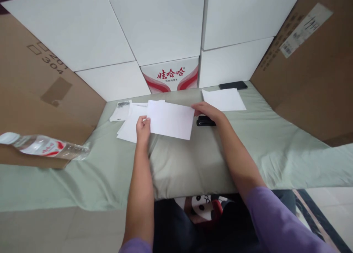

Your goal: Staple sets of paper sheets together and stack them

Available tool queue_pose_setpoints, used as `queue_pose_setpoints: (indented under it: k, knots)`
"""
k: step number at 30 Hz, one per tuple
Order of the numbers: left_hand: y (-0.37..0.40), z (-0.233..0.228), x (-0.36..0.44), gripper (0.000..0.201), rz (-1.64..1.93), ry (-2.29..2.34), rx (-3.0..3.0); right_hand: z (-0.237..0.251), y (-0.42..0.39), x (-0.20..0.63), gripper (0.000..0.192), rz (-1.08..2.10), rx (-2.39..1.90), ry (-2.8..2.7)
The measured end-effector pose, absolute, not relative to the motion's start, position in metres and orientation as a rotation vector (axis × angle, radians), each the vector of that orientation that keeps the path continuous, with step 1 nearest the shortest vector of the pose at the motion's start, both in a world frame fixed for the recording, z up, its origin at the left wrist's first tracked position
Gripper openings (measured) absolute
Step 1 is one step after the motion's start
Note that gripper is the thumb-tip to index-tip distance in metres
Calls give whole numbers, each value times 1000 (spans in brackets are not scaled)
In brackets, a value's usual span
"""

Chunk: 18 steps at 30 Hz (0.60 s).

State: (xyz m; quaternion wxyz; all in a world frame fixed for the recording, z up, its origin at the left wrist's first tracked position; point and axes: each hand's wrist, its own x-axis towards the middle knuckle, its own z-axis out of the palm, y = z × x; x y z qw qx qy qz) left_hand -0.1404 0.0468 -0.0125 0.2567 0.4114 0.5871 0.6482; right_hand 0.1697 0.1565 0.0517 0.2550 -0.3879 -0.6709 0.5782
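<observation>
A blank white sheet of paper (171,120) is held level above the cloth, possibly with more than one layer. My left hand (143,127) pinches its left edge, thumb on top. At the upper right corner, the fingers of my right hand (205,109) close on the paper's edge. Just under my right wrist lies a black stapler (205,121), partly covered by the hand. Loose white sheets (129,126) lie beneath and to the left of the held paper. Another stack of white paper (224,99) rests beyond my right hand.
A pale green cloth (190,168) covers the surface. A small printed packet (121,110) lies at the left, a dark phone-like object (233,85) at the back right. A water bottle (49,146) lies at far left. Cardboard boxes (311,80) and white boxes (157,25) wall the sides and back.
</observation>
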Motion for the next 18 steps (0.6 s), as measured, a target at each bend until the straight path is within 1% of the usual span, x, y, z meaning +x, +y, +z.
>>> queue_pose_setpoints:
  k: [4, 9, 14, 18]
  knots:
    - [47, -11, -140, 35, 1871, 1602, 942, 51, 154, 169, 39, 1604, -911, -1952]
    - [47, -15, -120, 36, 1928, 1546, 986, 46, 153, 161, 31, 1549, -839, -2010]
    - [51, -19, -101, 37, 1844, 1496, 958, 44, 159, 157, 21, 1218, -1015, -2001]
    - [53, -23, -90, 41, 1663, 1384, 1053, 42, 186, 195, 24, 989, -1163, -1599]
